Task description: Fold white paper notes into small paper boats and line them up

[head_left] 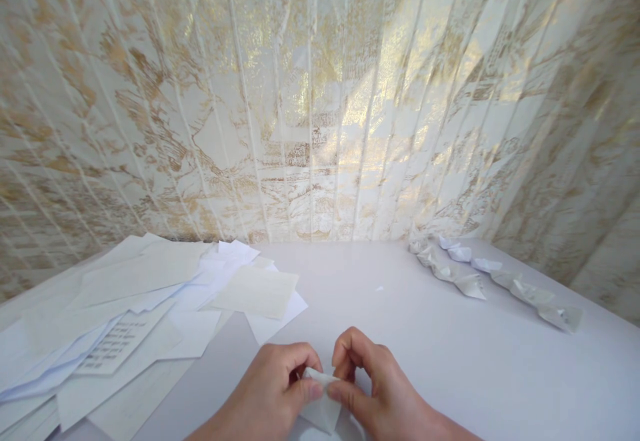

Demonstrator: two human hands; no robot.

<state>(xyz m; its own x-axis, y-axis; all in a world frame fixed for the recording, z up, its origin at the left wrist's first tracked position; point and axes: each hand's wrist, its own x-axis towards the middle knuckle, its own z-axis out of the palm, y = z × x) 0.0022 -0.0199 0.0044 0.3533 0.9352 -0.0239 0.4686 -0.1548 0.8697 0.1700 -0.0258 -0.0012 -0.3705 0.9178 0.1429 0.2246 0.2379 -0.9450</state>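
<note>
A small folded piece of white paper [323, 414] is held at the near edge of the table, low in the middle of the view. My left hand [275, 384] pinches its upper left part between thumb and curled fingers. On the upper right, my right hand [377, 381] grips the same paper, its thumb pressed flat on the front and its index finger bent behind. The two thumbs are close together near the top fold. The paper's lower end runs toward the bottom of the frame, and the fingers hide part of its back.
Loose paper sheets [135, 281] lie in a spread pile on the left, one bearing printed text [113, 344]. Two rows of folded paper pieces [450, 274] stand at the back right. A tiny paper scrap [379, 288] lies on the white table [350, 301]. Behind hangs a patterned curtain [310, 107].
</note>
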